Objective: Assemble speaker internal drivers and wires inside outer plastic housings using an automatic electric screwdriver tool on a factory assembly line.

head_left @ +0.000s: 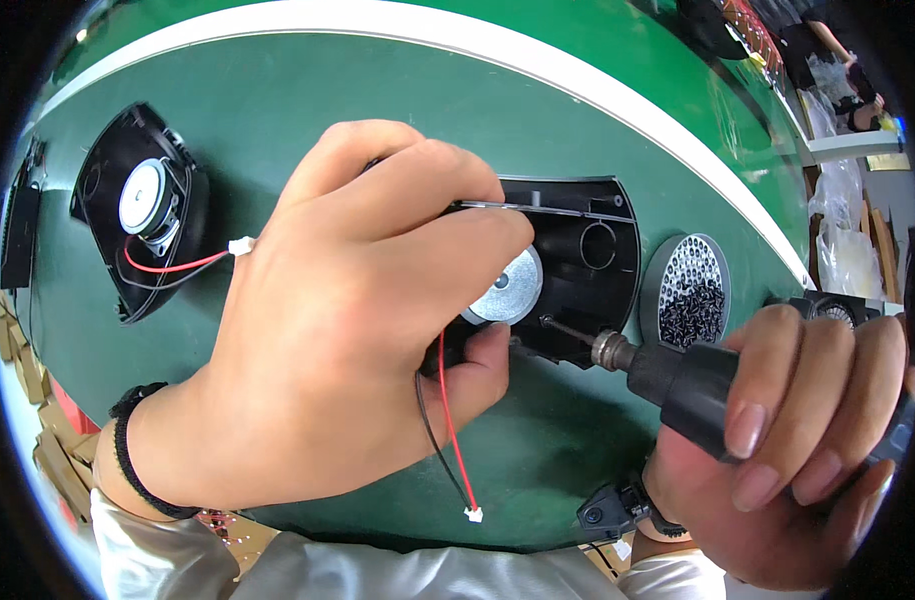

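Observation:
My left hand (347, 280) is closed around a black plastic speaker housing (610, 285) on the green table, its fingers over the near edge and covering the left part. Inside it sits a speaker driver (517, 285) with a round silver back. Red and black wires (451, 425) hang from under my palm and end in a small white plug (472, 514). My right hand (807, 420) grips a black electric screwdriver (682, 385). Its bit points left into the housing, the tip close beside the driver's lower right edge; whether a screw sits under it I cannot tell.
A second black housing (102, 210) with a driver and wires lies at the left. Right of the held housing stands a round dish (654, 285) of small black screws. A white edge strip (537, 55) bounds the far side. Another person (857, 95) shows at the upper right.

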